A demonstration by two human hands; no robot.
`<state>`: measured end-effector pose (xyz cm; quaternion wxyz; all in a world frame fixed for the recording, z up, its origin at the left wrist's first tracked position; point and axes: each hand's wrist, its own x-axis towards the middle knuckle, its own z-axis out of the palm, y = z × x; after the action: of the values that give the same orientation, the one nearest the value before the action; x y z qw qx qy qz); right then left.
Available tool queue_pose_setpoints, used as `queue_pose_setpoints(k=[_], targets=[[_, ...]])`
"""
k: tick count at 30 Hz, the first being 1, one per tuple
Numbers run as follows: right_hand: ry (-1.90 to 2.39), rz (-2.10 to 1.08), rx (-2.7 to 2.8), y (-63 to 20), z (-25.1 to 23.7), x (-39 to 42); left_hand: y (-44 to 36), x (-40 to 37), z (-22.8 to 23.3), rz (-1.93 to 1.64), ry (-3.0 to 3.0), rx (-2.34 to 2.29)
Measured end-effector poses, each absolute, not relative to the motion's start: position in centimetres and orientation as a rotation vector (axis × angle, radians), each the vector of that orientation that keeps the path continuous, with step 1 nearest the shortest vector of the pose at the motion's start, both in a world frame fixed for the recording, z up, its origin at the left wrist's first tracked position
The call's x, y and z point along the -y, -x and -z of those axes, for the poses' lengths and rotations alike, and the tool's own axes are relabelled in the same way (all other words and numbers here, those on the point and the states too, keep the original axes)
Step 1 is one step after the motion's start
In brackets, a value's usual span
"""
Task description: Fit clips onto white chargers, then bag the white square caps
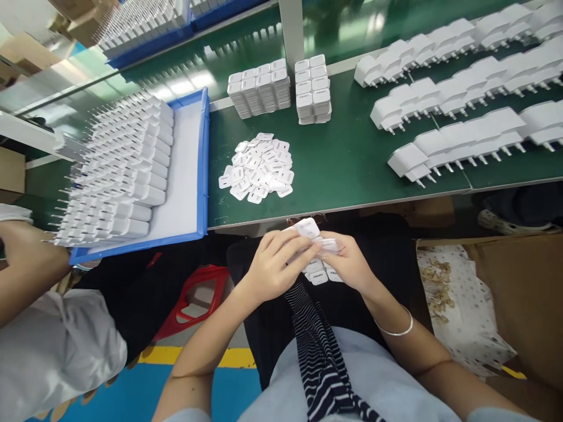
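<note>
Over my lap, my left hand (278, 262) has its fingers bent around small white rounded-square plates; one white plate (308, 227) sticks out above the fingertips. Close against it, my right hand (352, 261) is closed on more white plates (329, 245), which look stacked. My fingers partly hide how many each hand has. Just below both hands, printed white plates (319, 276) lie in rows on my lap. Beyond the table edge, a loose heap of similar plates (257, 167) is spread on the green table (343, 158).
Stacked plates (259, 91) and a second stack (313, 88) stand at the back. White plug adapters (461, 143) line the right side. A blue tray (203, 176) of adapters is on the left, near a co-worker's arm (33, 264). A cardboard box (519, 305) stands at right.
</note>
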<state>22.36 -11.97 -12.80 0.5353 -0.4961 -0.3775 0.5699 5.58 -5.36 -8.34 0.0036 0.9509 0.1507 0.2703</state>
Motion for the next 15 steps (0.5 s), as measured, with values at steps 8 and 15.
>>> queue_pose_setpoints(k=[8, 15], targets=[[1.234, -1.321, 0.916, -22.4, 13.4, 12.0, -5.8, 7.3, 8.7, -1.047, -2.853, 0.036], [1.193, -1.343, 0.933, -22.7, 13.1, 12.1, -5.0, 4.5, 7.3, -0.961, -2.512, -0.764]])
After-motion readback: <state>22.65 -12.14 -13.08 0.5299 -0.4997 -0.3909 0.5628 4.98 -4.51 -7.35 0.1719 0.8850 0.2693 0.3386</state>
